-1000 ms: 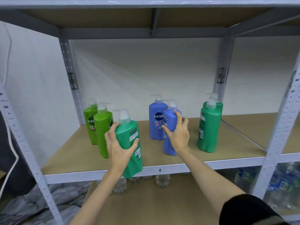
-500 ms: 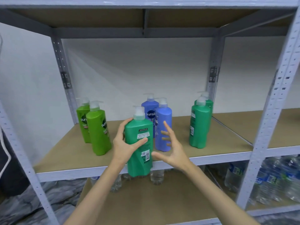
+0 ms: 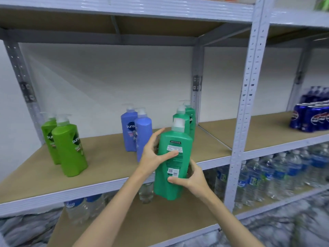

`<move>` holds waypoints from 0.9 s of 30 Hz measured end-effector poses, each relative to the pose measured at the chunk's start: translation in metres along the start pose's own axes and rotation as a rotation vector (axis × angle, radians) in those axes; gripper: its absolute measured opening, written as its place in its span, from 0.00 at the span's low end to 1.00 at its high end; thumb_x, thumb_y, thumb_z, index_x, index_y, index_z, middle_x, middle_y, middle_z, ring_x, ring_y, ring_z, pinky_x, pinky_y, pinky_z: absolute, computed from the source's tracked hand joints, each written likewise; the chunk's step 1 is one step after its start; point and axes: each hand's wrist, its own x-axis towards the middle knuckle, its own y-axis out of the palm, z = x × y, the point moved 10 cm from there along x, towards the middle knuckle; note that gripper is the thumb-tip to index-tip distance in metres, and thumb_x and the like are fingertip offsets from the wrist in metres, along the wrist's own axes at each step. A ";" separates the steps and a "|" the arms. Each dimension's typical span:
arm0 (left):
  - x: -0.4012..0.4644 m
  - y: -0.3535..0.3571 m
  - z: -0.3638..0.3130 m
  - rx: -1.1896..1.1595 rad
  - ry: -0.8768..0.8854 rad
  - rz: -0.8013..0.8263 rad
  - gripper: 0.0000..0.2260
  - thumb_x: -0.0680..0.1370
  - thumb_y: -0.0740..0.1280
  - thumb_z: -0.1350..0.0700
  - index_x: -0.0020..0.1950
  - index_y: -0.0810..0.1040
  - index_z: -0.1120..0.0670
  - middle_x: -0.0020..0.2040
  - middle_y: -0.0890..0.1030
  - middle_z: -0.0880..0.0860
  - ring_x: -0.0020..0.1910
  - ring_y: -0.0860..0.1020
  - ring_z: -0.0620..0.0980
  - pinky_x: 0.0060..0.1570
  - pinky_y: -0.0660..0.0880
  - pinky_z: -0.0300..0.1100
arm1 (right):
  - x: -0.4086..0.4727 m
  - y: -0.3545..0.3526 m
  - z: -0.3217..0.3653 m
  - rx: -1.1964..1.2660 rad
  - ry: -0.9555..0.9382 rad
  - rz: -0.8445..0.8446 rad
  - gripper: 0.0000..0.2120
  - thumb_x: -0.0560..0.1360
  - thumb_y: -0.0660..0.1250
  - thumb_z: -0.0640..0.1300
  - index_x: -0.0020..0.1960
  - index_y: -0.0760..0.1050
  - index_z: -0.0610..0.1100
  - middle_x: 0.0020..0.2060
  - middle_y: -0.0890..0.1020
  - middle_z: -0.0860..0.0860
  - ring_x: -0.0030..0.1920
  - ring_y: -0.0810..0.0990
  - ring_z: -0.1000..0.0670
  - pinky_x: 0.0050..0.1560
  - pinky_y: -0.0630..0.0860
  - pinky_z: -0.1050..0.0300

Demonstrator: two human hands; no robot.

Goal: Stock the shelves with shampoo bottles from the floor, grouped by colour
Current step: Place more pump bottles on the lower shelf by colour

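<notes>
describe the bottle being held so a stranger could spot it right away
Look at the grey metal rack, at its wooden middle shelf. In front of that shelf's edge, both hands hold one teal-green pump bottle. Unlike the teal pair standing behind it, it is in the air, back label toward the camera.

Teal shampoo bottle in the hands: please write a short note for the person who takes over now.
Left hand: grips the teal shampoo bottle at its upper part.
Right hand: grips its lower part.
The bottle is in the air, in front of the shelf edge, not yet set down.
Done: two lime green bottles at left, two blue bottles in the middle, two teal bottles at right, all upright.
Left: stand the held bottle beside the teal pair. Bottles on the floor are not in view.
</notes>
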 end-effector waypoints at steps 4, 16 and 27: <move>0.024 0.034 0.012 0.051 -0.063 0.083 0.29 0.71 0.72 0.58 0.69 0.65 0.48 0.60 0.75 0.45 0.58 0.74 0.37 0.56 0.71 0.31 | 0.002 -0.042 0.001 0.066 0.014 -0.178 0.38 0.55 0.81 0.36 0.61 0.69 0.43 0.52 0.81 0.47 0.48 0.82 0.54 0.44 0.79 0.61; 0.028 0.023 0.150 1.033 -0.202 0.218 0.24 0.78 0.59 0.45 0.73 0.58 0.44 0.74 0.60 0.48 0.72 0.58 0.50 0.67 0.58 0.45 | 0.083 -0.152 0.004 -0.429 -0.091 -0.508 0.49 0.60 0.80 0.44 0.72 0.55 0.53 0.63 0.74 0.52 0.59 0.72 0.54 0.62 0.72 0.50; 0.033 0.027 0.165 1.063 -0.214 0.224 0.39 0.60 0.41 0.33 0.66 0.68 0.41 0.70 0.66 0.45 0.69 0.61 0.45 0.65 0.56 0.41 | 0.135 -0.145 -0.025 -0.590 -0.047 -0.482 0.50 0.63 0.77 0.47 0.74 0.48 0.57 0.65 0.74 0.49 0.63 0.73 0.44 0.60 0.71 0.47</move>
